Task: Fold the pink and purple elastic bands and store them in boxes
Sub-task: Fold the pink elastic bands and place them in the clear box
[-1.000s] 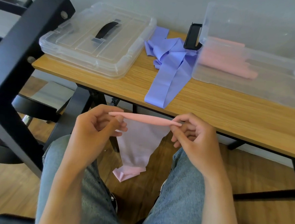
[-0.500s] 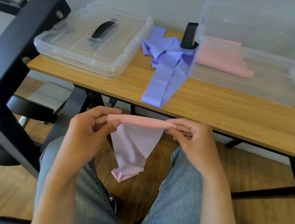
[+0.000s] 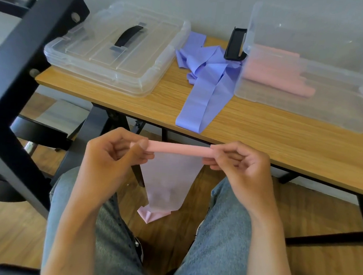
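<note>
Pink band (image 3: 173,175) between both hands

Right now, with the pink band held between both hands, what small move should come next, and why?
Probably turn the rolled top once more, to take up more of the tail. The left hand and right hand pinch the ends of the pink band, and a long loose part hangs between the knees, so it is not ready for the open box, where folded pink bands lie.
</note>
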Demonstrator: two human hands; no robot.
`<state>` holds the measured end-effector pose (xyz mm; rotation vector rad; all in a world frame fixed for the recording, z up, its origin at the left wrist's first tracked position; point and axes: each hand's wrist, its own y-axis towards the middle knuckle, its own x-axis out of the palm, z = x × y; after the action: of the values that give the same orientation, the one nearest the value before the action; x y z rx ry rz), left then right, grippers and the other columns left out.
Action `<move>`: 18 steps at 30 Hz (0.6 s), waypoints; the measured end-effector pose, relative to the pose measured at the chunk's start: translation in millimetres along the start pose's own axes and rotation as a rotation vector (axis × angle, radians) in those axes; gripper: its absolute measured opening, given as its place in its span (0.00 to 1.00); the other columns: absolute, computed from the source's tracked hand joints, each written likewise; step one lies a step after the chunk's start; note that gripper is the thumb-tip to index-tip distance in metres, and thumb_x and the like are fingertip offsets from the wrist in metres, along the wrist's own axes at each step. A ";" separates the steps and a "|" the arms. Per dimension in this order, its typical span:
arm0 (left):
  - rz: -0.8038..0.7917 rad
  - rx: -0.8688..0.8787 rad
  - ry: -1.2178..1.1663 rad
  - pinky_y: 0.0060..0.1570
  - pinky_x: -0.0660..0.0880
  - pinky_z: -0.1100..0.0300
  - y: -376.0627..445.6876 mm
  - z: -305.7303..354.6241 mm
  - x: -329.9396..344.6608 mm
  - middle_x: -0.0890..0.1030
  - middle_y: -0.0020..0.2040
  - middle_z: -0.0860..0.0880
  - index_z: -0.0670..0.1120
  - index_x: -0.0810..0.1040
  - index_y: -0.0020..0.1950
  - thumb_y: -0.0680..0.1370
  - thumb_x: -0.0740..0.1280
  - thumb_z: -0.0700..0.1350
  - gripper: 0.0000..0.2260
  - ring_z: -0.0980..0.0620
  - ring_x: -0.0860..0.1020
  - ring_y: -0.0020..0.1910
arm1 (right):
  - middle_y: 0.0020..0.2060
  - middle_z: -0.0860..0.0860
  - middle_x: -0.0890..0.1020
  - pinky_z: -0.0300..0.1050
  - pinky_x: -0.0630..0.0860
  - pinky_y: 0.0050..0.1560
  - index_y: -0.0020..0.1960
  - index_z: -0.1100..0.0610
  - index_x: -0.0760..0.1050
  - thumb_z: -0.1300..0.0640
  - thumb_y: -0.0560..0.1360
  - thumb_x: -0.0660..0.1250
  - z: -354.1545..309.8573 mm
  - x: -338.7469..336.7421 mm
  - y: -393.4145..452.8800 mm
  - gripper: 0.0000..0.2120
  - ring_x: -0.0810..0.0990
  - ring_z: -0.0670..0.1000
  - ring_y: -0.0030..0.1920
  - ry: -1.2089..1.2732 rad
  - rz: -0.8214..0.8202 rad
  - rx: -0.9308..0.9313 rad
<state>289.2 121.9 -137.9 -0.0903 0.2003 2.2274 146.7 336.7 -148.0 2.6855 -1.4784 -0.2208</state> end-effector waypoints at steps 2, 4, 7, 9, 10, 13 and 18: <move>-0.020 -0.007 0.023 0.47 0.84 0.56 -0.4 -0.9 -1.5 0.88 0.47 0.48 0.43 0.80 0.61 0.76 0.72 0.41 0.14 0.50 0.87 0.47 | 0.44 0.51 0.89 0.53 0.85 0.51 0.56 0.56 0.84 0.61 0.77 0.73 2.3 -0.6 0.6 0.08 0.89 0.52 0.47 -0.057 0.016 0.010; -0.024 -0.006 0.090 0.48 0.82 0.63 -0.8 -1.6 -4.3 0.88 0.48 0.50 0.46 0.77 0.67 0.75 0.73 0.41 0.20 0.55 0.87 0.47 | 0.49 0.47 0.89 0.47 0.84 0.55 0.64 0.48 0.81 0.60 0.77 0.75 4.8 -3.2 1.2 0.17 0.88 0.48 0.51 -0.099 -0.010 0.059; -0.019 0.006 0.193 0.49 0.81 0.65 -0.5 -4.0 -7.9 0.88 0.48 0.55 0.49 0.81 0.64 0.75 0.74 0.42 0.17 0.57 0.86 0.48 | 0.50 0.41 0.88 0.47 0.83 0.59 0.63 0.46 0.83 0.61 0.78 0.74 5.7 -4.6 1.5 0.17 0.86 0.42 0.53 -0.241 -0.038 0.074; -0.026 0.020 0.273 0.50 0.82 0.62 -0.1 -5.2 -8.0 0.87 0.46 0.57 0.50 0.84 0.59 0.76 0.74 0.43 0.12 0.57 0.86 0.47 | 0.46 0.41 0.88 0.49 0.84 0.55 0.56 0.49 0.85 0.62 0.78 0.73 5.5 -1.9 1.3 0.10 0.87 0.42 0.48 -0.331 -0.044 0.040; -0.034 0.018 0.280 0.49 0.83 0.61 -0.4 -5.5 -7.5 0.87 0.46 0.56 0.49 0.84 0.58 0.76 0.74 0.44 0.11 0.56 0.86 0.46 | 0.43 0.43 0.88 0.50 0.85 0.52 0.54 0.50 0.85 0.62 0.79 0.73 5.6 -0.5 1.0 0.08 0.87 0.43 0.45 -0.349 -0.044 0.030; -0.036 -0.012 0.216 0.46 0.85 0.54 -1.0 -4.6 -6.1 0.87 0.42 0.51 0.48 0.84 0.56 0.76 0.71 0.46 0.10 0.53 0.87 0.41 | 0.34 0.50 0.86 0.56 0.84 0.43 0.51 0.51 0.81 0.60 0.82 0.69 3.9 0.8 -0.5 0.05 0.86 0.50 0.35 -0.331 -0.091 0.051; -0.027 -0.025 0.057 0.44 0.85 0.54 -2.7 1.0 -2.2 0.87 0.42 0.46 0.44 0.82 0.58 0.78 0.71 0.41 0.09 0.48 0.87 0.42 | 0.38 0.54 0.87 0.49 0.85 0.45 0.52 0.57 0.81 0.66 0.80 0.69 -0.4 3.4 -0.5 0.05 0.88 0.53 0.41 -0.131 -0.049 0.022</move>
<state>292.8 122.0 -137.0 -0.1693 0.2008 2.2024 149.0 334.1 -148.0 2.7761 -1.4572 -0.3930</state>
